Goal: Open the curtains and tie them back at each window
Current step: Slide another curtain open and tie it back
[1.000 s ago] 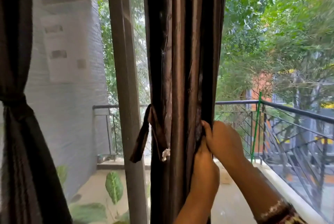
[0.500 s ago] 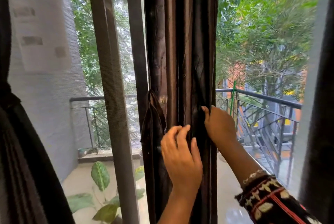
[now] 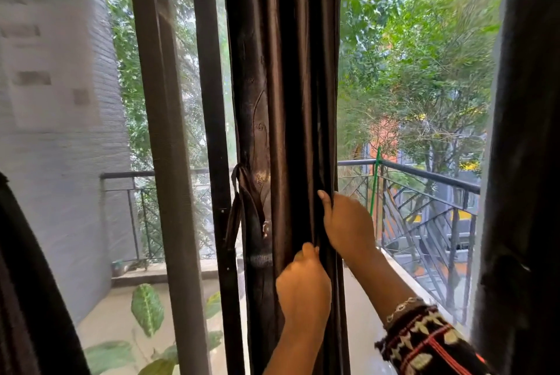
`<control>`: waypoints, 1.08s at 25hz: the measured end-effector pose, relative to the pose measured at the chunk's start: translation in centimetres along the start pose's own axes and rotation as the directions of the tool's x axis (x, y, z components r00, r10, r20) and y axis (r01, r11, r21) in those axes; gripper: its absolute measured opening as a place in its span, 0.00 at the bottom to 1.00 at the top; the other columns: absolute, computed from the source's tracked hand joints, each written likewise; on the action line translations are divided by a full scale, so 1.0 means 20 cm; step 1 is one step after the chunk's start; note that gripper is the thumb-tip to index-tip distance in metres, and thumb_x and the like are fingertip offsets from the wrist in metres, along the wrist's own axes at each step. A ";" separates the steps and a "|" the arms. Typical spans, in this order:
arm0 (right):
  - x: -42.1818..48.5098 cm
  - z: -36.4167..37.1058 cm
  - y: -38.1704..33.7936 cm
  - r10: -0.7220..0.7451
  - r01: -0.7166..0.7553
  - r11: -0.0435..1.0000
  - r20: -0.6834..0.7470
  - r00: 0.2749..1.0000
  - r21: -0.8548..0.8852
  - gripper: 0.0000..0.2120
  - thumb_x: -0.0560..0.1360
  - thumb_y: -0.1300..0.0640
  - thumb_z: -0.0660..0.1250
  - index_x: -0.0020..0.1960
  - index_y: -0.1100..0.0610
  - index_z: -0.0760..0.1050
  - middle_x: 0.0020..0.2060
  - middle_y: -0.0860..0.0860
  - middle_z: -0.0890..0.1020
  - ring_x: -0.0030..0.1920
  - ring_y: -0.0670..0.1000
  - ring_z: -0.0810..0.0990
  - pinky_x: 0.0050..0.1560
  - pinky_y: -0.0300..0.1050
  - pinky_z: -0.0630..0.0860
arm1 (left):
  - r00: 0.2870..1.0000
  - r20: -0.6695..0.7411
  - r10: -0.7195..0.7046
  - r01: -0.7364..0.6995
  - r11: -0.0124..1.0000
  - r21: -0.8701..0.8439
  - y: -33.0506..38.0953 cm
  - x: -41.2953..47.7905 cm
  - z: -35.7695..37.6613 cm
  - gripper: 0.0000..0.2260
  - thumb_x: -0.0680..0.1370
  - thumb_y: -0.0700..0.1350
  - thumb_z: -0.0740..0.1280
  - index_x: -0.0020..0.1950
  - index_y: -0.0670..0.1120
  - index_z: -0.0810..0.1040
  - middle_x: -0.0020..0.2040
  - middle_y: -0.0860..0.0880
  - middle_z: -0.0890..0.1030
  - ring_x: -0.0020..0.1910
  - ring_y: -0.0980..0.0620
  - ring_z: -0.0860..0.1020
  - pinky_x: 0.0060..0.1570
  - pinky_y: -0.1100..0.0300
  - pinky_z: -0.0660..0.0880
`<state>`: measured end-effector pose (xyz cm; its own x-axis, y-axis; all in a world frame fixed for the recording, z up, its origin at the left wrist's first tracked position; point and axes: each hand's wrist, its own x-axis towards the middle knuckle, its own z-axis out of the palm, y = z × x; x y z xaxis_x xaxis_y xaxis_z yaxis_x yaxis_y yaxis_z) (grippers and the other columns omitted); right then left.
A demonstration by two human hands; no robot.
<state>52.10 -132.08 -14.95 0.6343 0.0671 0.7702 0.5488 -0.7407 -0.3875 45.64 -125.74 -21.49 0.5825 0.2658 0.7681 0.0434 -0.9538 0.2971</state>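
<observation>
since a moment ago the left hand [image 3: 303,286] is lowered and curled into the folds of the curtain [image 3: 288,86], which is gathered beside the window frame [image 3: 212,102] and gripped at its right edge by the right hand [image 3: 348,223], apparently to be bunched for the tie-back [image 3: 238,208].

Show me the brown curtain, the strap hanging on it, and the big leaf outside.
brown curtain [image 3: 291,86], head view, on a shiny fold mid-bunch.
tie-back strap [image 3: 232,217], head view, on its hanging loop at the curtain's left edge.
big leaf [image 3: 147,309], head view, on the middle of the blade.
</observation>
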 end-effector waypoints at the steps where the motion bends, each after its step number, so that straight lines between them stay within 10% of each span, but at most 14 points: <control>1: 0.01 0.00 0.01 0.000 0.000 1.000 0.006 1.000 0.015 0.23 0.81 0.47 0.49 0.47 0.61 0.77 0.38 0.58 0.81 0.41 0.60 0.79 0.38 0.45 0.70 | 1.000 0.011 0.020 -0.020 1.000 0.015 0.01 0.00 0.02 0.13 0.58 0.44 0.80 0.28 0.46 0.76 0.19 0.50 0.73 0.14 0.53 0.71 0.13 0.69 0.61; 10: -0.02 0.07 0.01 -0.105 0.108 0.994 0.156 0.982 -0.010 0.23 0.80 0.44 0.50 0.51 0.59 0.76 0.42 0.58 0.81 0.45 0.59 0.80 0.45 0.50 0.76 | 0.996 -0.008 0.089 -0.089 0.996 0.018 0.03 0.01 0.10 0.15 0.49 0.45 0.82 0.25 0.47 0.77 0.19 0.52 0.74 0.15 0.58 0.71 0.15 0.67 0.63; 14: 0.01 0.11 0.05 -0.063 0.061 0.998 0.158 0.985 0.017 0.21 0.81 0.47 0.49 0.53 0.59 0.76 0.44 0.58 0.82 0.47 0.59 0.80 0.46 0.48 0.74 | 0.944 -0.299 0.138 -0.133 0.990 0.039 -0.05 -0.01 0.10 0.07 0.70 0.49 0.68 0.35 0.47 0.77 0.32 0.50 0.77 0.32 0.51 0.76 0.24 0.65 0.72; 17: 0.01 0.13 0.06 -0.071 0.062 0.996 0.168 0.983 0.058 0.22 0.81 0.46 0.48 0.51 0.59 0.76 0.42 0.56 0.82 0.45 0.58 0.80 0.41 0.46 0.71 | 0.878 -0.470 -0.090 0.022 0.989 -0.148 -0.10 0.02 0.05 0.13 0.74 0.54 0.63 0.46 0.44 0.74 0.41 0.48 0.75 0.41 0.53 0.70 0.37 0.64 0.71; 20: 0.01 0.14 0.07 -0.089 0.075 0.993 0.156 0.984 0.089 0.23 0.80 0.46 0.48 0.50 0.59 0.77 0.41 0.56 0.82 0.43 0.57 0.80 0.39 0.44 0.69 | 0.903 -0.287 -0.321 0.239 0.928 -0.285 -0.12 0.09 0.01 0.21 0.74 0.54 0.67 0.59 0.41 0.71 0.46 0.47 0.77 0.45 0.50 0.76 0.38 0.59 0.74; 27: 0.02 0.16 0.03 -0.089 0.038 0.970 0.208 0.974 0.238 0.23 0.81 0.46 0.49 0.48 0.61 0.75 0.40 0.59 0.81 0.43 0.59 0.80 0.40 0.45 0.71 | 0.984 0.016 -0.175 0.175 0.985 0.001 -0.11 0.07 0.12 0.22 0.79 0.40 0.55 0.73 0.45 0.59 0.50 0.44 0.80 0.46 0.47 0.80 0.42 0.58 0.74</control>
<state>54.39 -130.41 -16.49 0.6823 0.2701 0.6794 0.6863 -0.5570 -0.4678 48.35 -123.59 -22.36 0.5790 0.4265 0.6949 0.1456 -0.8927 0.4266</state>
